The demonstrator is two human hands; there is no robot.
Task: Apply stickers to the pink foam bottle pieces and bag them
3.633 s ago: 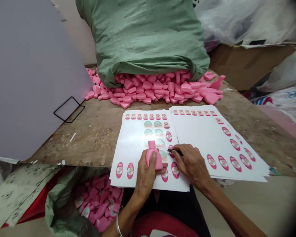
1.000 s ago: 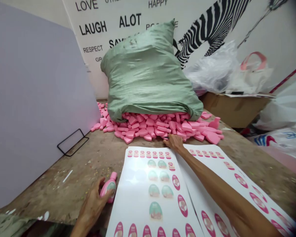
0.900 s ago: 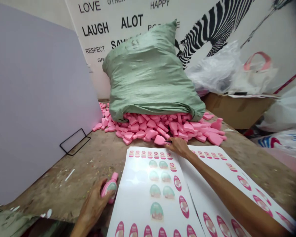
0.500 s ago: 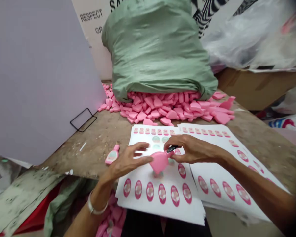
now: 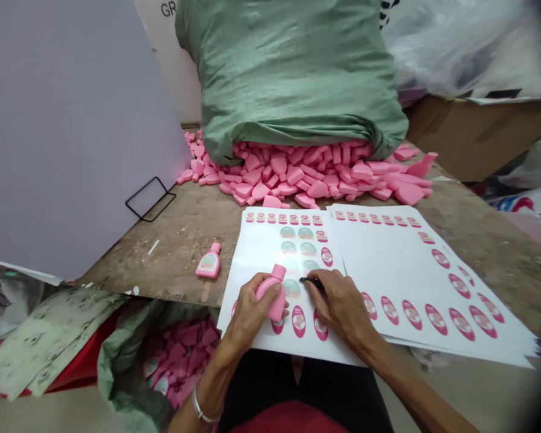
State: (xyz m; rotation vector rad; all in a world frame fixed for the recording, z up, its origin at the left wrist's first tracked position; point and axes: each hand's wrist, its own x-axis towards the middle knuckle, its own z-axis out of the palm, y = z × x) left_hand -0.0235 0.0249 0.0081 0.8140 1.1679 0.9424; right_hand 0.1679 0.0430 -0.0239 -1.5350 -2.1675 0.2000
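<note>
My left hand (image 5: 253, 310) is closed round a small pink bottle (image 5: 275, 294), its cap end pointing up and no label on the side I see. Just right of it, my right hand (image 5: 338, 300) pinches a thin black tool with a pointed tip (image 5: 313, 282), perhaps tweezers or a blade. The tip lies over a sticker sheet (image 5: 261, 252), beside a green half-round sticker (image 5: 291, 288). Pink oval stickers run along the sheet's lower and right edges. A pink bottle with a green label (image 5: 208, 263) lies on the table left of the sheet.
A second stack of sticker sheets (image 5: 379, 258) lies to the right. Behind, a green sack (image 5: 293, 72) spills a heap of pink bottles (image 5: 306, 174). A grey panel (image 5: 72, 132) and black wire stand (image 5: 149, 199) are left. Below the table edge, an open sack (image 5: 130, 361) holds pink bottles.
A labelled bottle was set down left of the sheet. My right hand took a plain bottle from the heap and passed it to my left hand; the tool tip returned over the stickers.
</note>
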